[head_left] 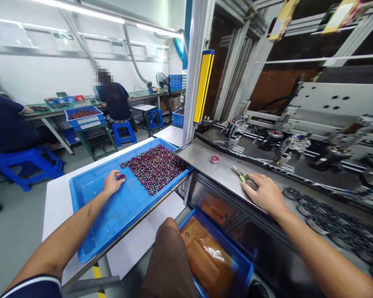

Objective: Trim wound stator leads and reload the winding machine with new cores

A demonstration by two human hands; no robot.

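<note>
My left hand is over the blue tray, its fingers closed around a small round red-and-black motor stator. Many similar stators are packed together in the far right part of that tray. On the metal ledge, my right hand has its fingers closed at the yellow-green handles of small pliers, whose jaws point up and left. One red stator sits by itself on the ledge, left of the pliers and apart from them.
Machine fixtures line the back of the ledge. Black rings lie heaped at the right. Below, a blue bin holds a brown plastic-wrapped package. A yellow guard post rises behind the tray. Two people sit at a far bench.
</note>
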